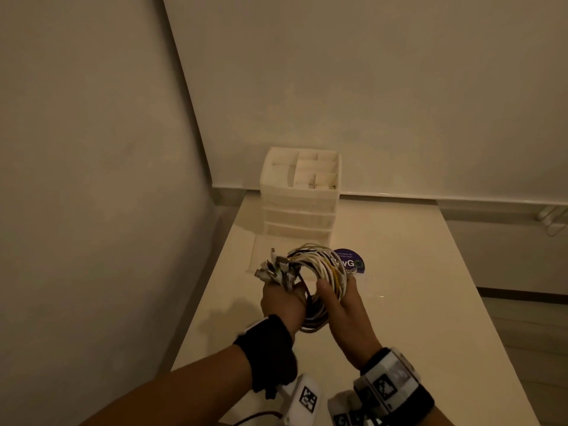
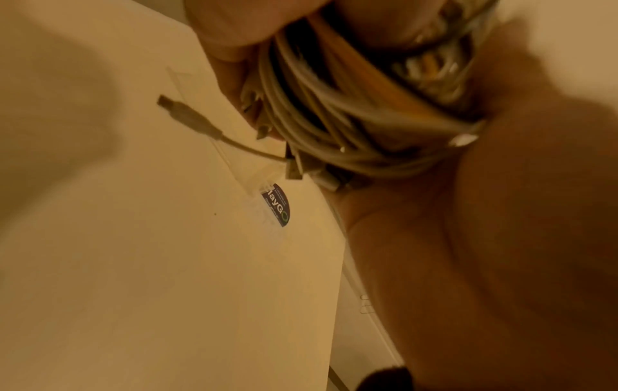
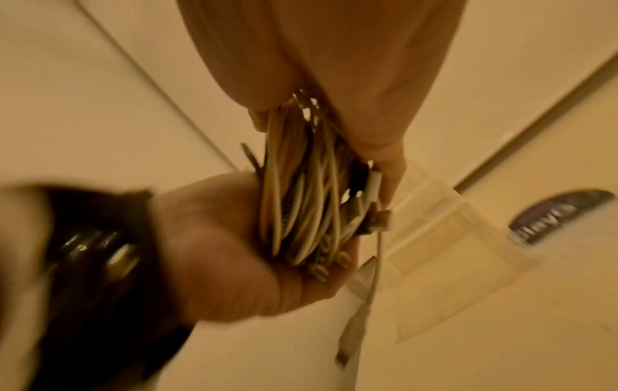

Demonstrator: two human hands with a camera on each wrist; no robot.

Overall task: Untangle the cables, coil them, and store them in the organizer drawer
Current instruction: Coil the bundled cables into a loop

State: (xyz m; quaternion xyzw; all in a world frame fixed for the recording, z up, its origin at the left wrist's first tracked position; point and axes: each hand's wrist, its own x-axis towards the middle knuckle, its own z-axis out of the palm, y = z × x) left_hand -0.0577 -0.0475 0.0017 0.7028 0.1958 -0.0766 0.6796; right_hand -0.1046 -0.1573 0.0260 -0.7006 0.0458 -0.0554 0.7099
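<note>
White coiled cables [image 1: 319, 265] clamped in both grips, left hand [image 1: 282, 302] and right hand [image 1: 344, 309], before the organizer [image 1: 299, 192].

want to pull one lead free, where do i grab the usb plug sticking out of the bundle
Pinch the pale moulded USB plug by its flat sides, coming from the table side: it juts clear of the coiled white and yellow cable bundle, on a short bare lead; both hands are full, so free one first.

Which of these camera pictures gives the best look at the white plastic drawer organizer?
The head view: the white plastic drawer organizer stands whole against the wall, top compartments and stacked drawers visible. The right wrist view catches only a blurred pulled-out clear drawer; the left wrist view shows just a sliver of it.
</note>
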